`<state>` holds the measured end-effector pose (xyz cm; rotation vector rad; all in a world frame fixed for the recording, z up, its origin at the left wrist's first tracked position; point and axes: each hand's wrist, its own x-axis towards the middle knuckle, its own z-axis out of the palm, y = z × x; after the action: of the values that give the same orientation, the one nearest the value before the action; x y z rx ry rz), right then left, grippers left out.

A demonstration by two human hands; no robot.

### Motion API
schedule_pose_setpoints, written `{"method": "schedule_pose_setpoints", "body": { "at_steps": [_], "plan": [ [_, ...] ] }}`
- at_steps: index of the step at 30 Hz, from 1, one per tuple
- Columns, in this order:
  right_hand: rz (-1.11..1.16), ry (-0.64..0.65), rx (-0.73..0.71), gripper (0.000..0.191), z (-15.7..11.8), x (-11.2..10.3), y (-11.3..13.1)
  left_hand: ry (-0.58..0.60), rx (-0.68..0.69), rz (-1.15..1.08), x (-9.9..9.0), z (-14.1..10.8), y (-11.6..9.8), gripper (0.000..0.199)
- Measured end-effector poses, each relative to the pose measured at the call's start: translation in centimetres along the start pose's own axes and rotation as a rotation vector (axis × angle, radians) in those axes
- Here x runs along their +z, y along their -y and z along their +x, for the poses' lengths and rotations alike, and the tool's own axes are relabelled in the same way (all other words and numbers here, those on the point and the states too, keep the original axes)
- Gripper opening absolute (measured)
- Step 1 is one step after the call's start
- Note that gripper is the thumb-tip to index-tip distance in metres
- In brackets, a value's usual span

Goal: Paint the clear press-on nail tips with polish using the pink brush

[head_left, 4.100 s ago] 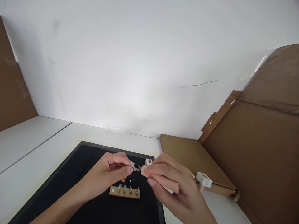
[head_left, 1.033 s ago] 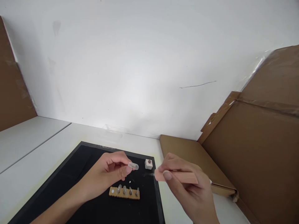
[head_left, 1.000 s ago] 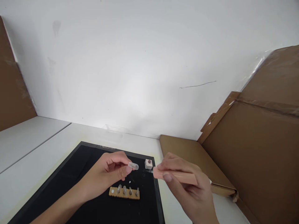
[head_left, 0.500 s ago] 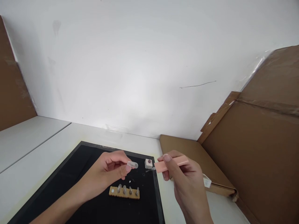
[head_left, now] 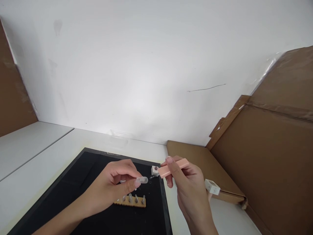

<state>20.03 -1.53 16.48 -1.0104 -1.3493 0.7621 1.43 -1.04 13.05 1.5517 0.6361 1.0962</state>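
My left hand point(head_left: 117, 182) pinches a clear false nail tip point(head_left: 142, 180) between thumb and fingers, its free end pointing right. My right hand point(head_left: 187, 182) grips a nail polish brush by its pink, bar-shaped cap point(head_left: 173, 167). A thin, dark brush end seems to reach left from that cap toward the nail tip, apart from it as far as I can see. Just behind stands a small white square bottle point(head_left: 154, 169) with a dark reddish round spot on top. Below my left hand, a tan holder point(head_left: 133, 203) carries several clear nail tips upright, its left end partly covered by the hand.
A black mat point(head_left: 97, 169) lies on the white table point(head_left: 84, 135). To the right is a flat cardboard box point(head_left: 195, 153), with a whitish square bottle point(head_left: 212, 187) by its front edge, partly behind my right hand. Cardboard panels point(head_left: 276, 140) and a white wall point(head_left: 137, 71) enclose the table.
My right hand has moved left with the brush, uncovering more of the bottle by the box. My left hand has shifted slightly right and down, bringing the nail tip nearer the brush.
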Motion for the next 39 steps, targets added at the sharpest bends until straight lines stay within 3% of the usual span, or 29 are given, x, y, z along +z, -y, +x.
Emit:
{"method": "schedule_pose_setpoints", "body": {
  "at_steps": [8, 16, 22, 25, 31, 39],
  "plan": [
    [0.007, -0.007, 0.005, 0.047, -0.1, 0.1, 0.0, -0.058, 0.026, 0.208, 0.3, 0.4, 0.0, 0.017],
    [0.015, -0.047, -0.064, 0.045, -0.1, 0.0, -0.1, 0.005, -0.083, -0.068, -0.1, 0.3, -0.2, 0.018],
    [-0.019, -0.022, -0.241, 0.027, -0.7, 0.0, 0.0, 0.017, -0.143, -0.128, -0.1, 0.5, -0.5, 0.019],
    [-0.083, 0.012, -0.303, 0.03, -0.9, 0.0, 0.5, -0.001, -0.134, -0.153, -0.2, 0.4, -0.4, 0.016],
    [-0.109, -0.073, -0.236, 0.038, -0.7, -0.2, 1.2, -0.009, -0.1, -0.157, -0.6, 0.3, -0.5, 0.013],
    [-0.05, -0.005, -0.153, 0.034, -0.5, 0.1, 0.5, 0.013, -0.082, -0.135, -0.1, 0.3, -0.4, 0.015]
  ]
}}
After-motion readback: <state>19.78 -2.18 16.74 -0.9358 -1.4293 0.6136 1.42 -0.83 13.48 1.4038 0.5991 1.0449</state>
